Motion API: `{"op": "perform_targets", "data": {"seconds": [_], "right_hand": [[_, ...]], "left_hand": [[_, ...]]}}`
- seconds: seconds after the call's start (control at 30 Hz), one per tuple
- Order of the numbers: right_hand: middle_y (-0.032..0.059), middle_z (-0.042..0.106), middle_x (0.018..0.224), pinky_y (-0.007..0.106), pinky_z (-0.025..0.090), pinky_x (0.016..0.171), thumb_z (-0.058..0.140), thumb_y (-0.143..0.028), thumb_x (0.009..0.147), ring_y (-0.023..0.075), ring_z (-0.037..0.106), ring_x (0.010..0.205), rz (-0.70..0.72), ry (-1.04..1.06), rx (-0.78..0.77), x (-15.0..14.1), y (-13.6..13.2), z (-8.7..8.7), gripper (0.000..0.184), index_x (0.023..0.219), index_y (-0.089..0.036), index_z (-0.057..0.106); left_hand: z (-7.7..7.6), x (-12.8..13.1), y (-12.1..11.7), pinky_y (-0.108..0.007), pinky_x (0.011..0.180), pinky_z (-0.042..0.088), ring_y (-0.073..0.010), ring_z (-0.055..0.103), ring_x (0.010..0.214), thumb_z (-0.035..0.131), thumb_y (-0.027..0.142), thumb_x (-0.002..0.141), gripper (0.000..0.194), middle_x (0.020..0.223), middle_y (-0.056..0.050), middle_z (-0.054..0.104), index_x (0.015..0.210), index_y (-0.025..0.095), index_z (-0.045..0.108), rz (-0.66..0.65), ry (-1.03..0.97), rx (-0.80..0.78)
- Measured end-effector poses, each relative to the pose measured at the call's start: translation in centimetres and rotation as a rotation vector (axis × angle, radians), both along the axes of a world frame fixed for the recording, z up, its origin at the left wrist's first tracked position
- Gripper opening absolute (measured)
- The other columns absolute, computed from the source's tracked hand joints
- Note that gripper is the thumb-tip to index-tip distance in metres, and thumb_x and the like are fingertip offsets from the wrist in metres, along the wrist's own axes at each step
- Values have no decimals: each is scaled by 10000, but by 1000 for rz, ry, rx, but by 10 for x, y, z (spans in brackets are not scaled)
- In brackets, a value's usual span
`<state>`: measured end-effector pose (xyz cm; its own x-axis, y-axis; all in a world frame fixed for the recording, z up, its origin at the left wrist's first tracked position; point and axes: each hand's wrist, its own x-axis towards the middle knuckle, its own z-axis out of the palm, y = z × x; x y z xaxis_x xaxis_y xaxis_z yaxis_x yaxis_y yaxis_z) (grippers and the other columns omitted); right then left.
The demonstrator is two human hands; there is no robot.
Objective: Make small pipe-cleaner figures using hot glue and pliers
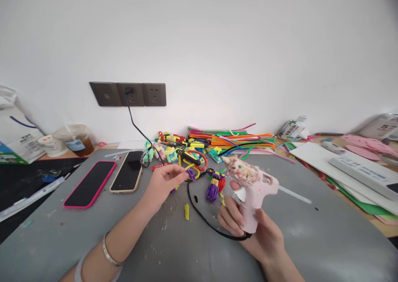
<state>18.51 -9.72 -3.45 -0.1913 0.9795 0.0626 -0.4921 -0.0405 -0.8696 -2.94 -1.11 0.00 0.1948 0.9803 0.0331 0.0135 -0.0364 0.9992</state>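
Note:
My right hand [248, 228] is wrapped round the handle of a pink hot glue gun [253, 191], its nozzle tilted up to the left. A clear glue stick [295, 194] pokes out of its back. Between thumb and fingers my left hand [166, 182] pinches a small purple pipe cleaner piece [191, 174]. Just past the hands lies a purple and yellow pipe cleaner figure [213, 186] on the grey mat. A short yellow pipe cleaner piece [186, 211] rests nearer to me, between the two hands.
Two phones, one in a pink case [90, 184] and one in a beige case [127, 172], lie left. Bundled pipe cleaners [239, 140] sit by the wall. A black cord [205, 220] runs from the glue gun. A drink cup [76, 143] stands back left; papers [336, 166] lie right.

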Motion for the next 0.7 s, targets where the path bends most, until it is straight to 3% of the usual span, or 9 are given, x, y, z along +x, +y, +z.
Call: {"op": "perform_targets", "data": {"seconds": [0.13, 0.27, 0.5, 0.7], "right_hand": [[-71, 336, 592, 269, 223, 435, 585, -616, 825, 86, 205, 411, 34, 21, -15, -4, 2, -3, 440, 1091, -265, 594], [-77, 351, 590, 242, 150, 427, 580, -592, 874, 77, 157, 420, -48, -60, 61, -10, -2, -11, 410, 1117, -263, 580], [-59, 367, 576, 270, 227, 463, 558, -579, 902, 105, 223, 470, -47, -188, 168, -9, -4, -25, 409, 1067, -205, 587], [-56, 386, 581, 260, 241, 471, 543, -510, 949, 97, 251, 478, -20, -151, 193, -7, -3, -31, 374, 1097, -170, 588]], "left_hand": [[-3, -1, 1, -221, 541, 392, -126, 506, 631, 768, 400, 698, 244, 693, -30, 641, 706, 161, 724, -8, -1, 20], [-3, -1, 1, -226, 555, 391, -122, 502, 624, 765, 381, 703, 221, 693, -23, 648, 698, 164, 719, -17, 0, 20], [-3, -1, 1, -237, 580, 402, -131, 522, 645, 764, 363, 700, 204, 703, -22, 659, 692, 166, 708, -22, 3, 39], [-2, 0, 1, -243, 608, 399, -128, 516, 643, 751, 345, 718, 192, 693, -14, 653, 690, 164, 693, -53, 12, 40]]}}
